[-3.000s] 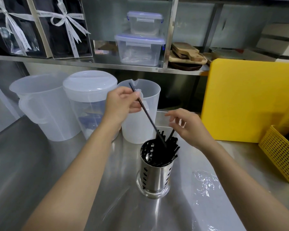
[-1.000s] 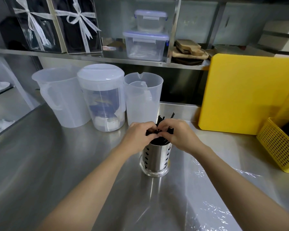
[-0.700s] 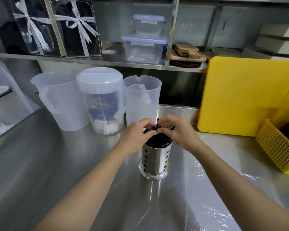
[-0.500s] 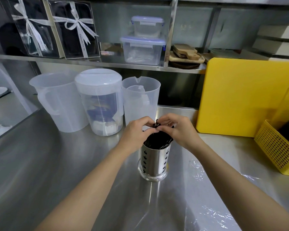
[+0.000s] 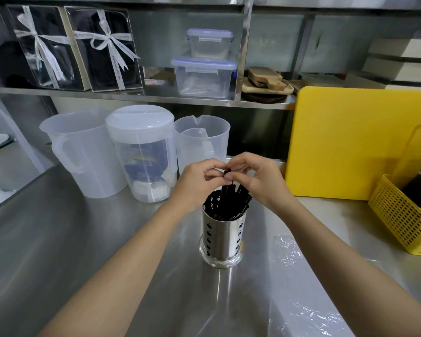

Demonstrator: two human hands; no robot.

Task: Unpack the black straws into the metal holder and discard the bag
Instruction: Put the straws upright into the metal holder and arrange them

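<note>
A perforated metal holder (image 5: 223,239) stands upright on the steel counter, filled with several black straws (image 5: 229,203). Just above its rim my left hand (image 5: 199,183) and my right hand (image 5: 263,181) meet, fingertips pinched together on the top ends of the black straws. The straws' tips are partly hidden by my fingers. The clear plastic bag (image 5: 301,288) lies flat and crinkled on the counter to the right of the holder, under my right forearm.
Three translucent plastic jugs (image 5: 141,154) stand behind the holder to the left. A yellow cutting board (image 5: 350,142) leans at the back right, with a yellow basket (image 5: 406,220) beside it. A shelf above carries lidded boxes (image 5: 203,76) and wooden boards.
Three seconds ago my left hand was lowering a single straw into the holder. Since then both hands have closed over the straw tops and now pinch them slightly higher.
</note>
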